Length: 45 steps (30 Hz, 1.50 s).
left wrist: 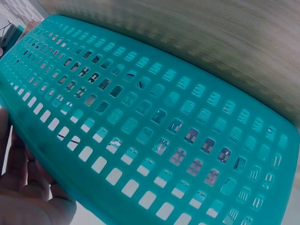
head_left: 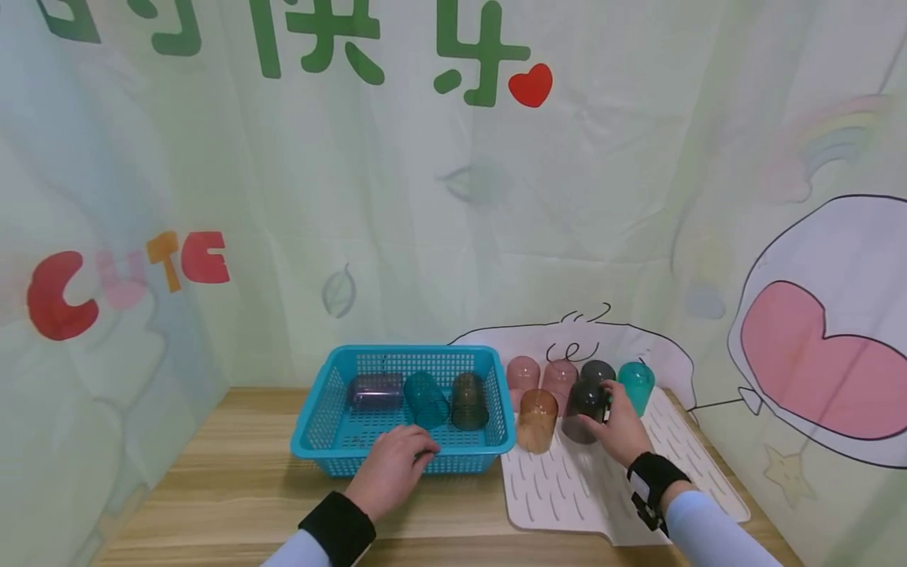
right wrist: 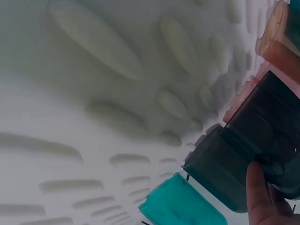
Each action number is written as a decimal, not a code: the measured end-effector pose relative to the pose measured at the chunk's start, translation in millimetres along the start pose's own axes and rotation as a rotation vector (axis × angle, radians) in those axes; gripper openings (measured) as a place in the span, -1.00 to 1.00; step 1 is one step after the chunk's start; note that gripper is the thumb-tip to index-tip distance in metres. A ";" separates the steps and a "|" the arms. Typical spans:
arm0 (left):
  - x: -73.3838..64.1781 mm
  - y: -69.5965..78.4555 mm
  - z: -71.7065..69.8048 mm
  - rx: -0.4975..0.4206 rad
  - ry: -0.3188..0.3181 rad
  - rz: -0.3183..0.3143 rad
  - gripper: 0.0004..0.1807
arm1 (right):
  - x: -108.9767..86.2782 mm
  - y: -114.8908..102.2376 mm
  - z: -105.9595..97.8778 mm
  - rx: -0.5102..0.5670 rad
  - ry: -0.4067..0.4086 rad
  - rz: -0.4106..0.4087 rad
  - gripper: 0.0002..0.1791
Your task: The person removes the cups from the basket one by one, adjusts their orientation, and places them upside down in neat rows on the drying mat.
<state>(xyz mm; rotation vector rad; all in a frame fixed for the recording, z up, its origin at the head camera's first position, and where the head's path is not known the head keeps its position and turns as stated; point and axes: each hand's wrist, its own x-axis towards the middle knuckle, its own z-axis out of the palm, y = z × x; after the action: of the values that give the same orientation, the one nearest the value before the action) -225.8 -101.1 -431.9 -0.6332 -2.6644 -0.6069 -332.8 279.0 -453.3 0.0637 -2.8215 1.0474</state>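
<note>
My right hand (head_left: 625, 425) grips a dark grey see-through cup (head_left: 583, 409) by its side, fingers and thumb around it. The cup stands mouth down, low over or on the white ridged mat (head_left: 553, 496); contact with the mat is hard to tell. Right behind it is another dark grey cup (head_left: 598, 370), and a teal cup (head_left: 636, 386) is to its right. An amber cup (head_left: 537, 421) stands just left of the gripped cup. My left hand (head_left: 395, 465) hangs with loosely bent fingers at the front rim of the blue basket (head_left: 312, 449); its fingertips are partly hidden in the left wrist view.
Inside the basket lie a purple cup (head_left: 375, 392), a teal cup (head_left: 427, 400) and a brownish cup (head_left: 469, 402). Pink cups (head_left: 523, 372) stand at the mat's back left. A printed curtain (head_left: 397, 197) hangs behind the wooden table (head_left: 234, 472).
</note>
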 end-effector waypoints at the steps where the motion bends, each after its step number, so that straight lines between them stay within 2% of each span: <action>1: 0.0 -0.1 0.2 -0.003 -0.002 -0.001 -0.90 | 0.2 0.9 1.6 -0.005 -0.001 0.002 -0.07; 17: 0.8 1.9 -0.4 -0.005 0.004 0.001 -0.91 | -2.5 0.7 12.5 -0.032 -0.022 0.019 -0.07; 24: 1.9 1.5 0.0 0.001 0.017 0.002 -0.91 | -2.2 1.5 13.7 -0.048 -0.012 0.007 0.00; 37: -0.2 0.7 0.6 0.002 0.005 -0.002 -0.91 | -2.5 5.5 17.2 -0.084 -0.040 0.018 0.05; 40: -0.3 0.0 1.1 0.008 0.008 0.001 -0.91 | -5.6 5.4 16.3 -0.106 -0.028 -0.013 0.03; 45: -0.8 -0.5 1.7 0.007 0.007 0.004 -0.90 | -18.2 2.6 8.5 -0.171 0.053 -0.128 -0.04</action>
<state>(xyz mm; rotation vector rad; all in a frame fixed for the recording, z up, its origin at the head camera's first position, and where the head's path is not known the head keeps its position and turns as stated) -225.8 -101.0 -433.8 -0.6329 -2.6573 -0.5976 -316.0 275.3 -463.9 0.1932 -2.8041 0.7677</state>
